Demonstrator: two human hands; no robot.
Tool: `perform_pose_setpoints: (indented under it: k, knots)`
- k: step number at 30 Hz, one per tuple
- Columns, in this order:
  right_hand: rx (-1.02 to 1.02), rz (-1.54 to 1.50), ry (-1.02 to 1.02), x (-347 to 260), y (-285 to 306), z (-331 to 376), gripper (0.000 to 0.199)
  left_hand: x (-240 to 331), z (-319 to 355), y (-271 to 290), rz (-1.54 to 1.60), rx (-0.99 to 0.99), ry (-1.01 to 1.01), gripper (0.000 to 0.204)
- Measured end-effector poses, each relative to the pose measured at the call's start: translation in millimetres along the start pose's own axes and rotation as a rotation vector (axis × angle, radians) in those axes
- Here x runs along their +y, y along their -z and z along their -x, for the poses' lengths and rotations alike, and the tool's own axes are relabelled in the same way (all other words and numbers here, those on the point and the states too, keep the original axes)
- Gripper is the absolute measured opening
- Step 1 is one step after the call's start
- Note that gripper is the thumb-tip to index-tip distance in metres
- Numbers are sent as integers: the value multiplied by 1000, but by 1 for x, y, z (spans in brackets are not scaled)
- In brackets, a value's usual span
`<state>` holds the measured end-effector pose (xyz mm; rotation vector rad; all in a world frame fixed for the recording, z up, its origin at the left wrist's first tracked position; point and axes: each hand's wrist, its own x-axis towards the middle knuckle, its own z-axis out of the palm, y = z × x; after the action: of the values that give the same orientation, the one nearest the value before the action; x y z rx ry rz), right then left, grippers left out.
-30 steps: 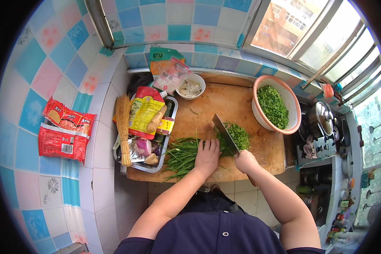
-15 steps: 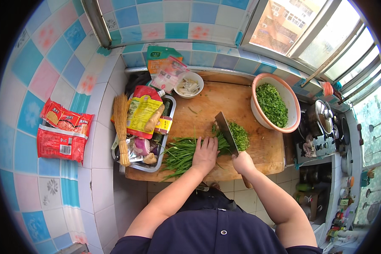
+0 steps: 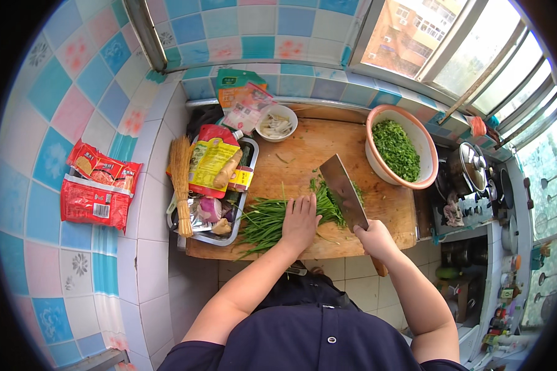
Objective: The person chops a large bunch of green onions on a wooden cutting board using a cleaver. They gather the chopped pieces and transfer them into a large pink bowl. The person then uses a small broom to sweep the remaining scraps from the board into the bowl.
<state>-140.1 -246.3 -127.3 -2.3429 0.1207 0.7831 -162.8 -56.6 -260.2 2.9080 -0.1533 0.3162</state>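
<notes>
My left hand point(image 3: 301, 224) lies with its fingers stretched out on a bundle of long green chives point(image 3: 263, 224) on the wooden chopping board point(image 3: 328, 139). The chives' ends stick out past both sides of the hand. In my right hand point(image 3: 377, 240) is a wide-bladed cleaver point(image 3: 344, 193), its handle gripped and its blade slanting up and left. The blade stands a little right of the left hand, apart from the fingers. It covers most of the chopped chives; only a few green bits show past its edge.
A large orange-rimmed bowl point(image 3: 424, 157) of chopped greens stands at the board's far right. Behind the board's left part is a small white bowl point(image 3: 277, 136) with pale pieces. Left lies a metal tray point(image 3: 236, 232) with packets, ginger and onion, a straw brush point(image 3: 181, 179) across it.
My right hand and the cleaver have moved right and slightly up; the blade now covers most of the chopped pile. My left hand stays on the chives.
</notes>
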Motion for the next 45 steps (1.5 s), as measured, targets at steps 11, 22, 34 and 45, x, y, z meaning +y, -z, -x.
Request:
perform_pose_setpoints:
  k: [11,22,34,45]
  knots:
    - [71,487,70,1,-24,-19,32,4,-2,4,-76,4,-30,52]
    - [-145,218,-157,-37,-24,-63,38,0,-3,0,-68,-9,-56,51]
    - [-5,77,-97,3,-35,-52,31,2,-4,8,19,-28,-1,61]
    - [-53,-248,-22,-2,8,-11,25,11,2,3,-125,-135,36,84]
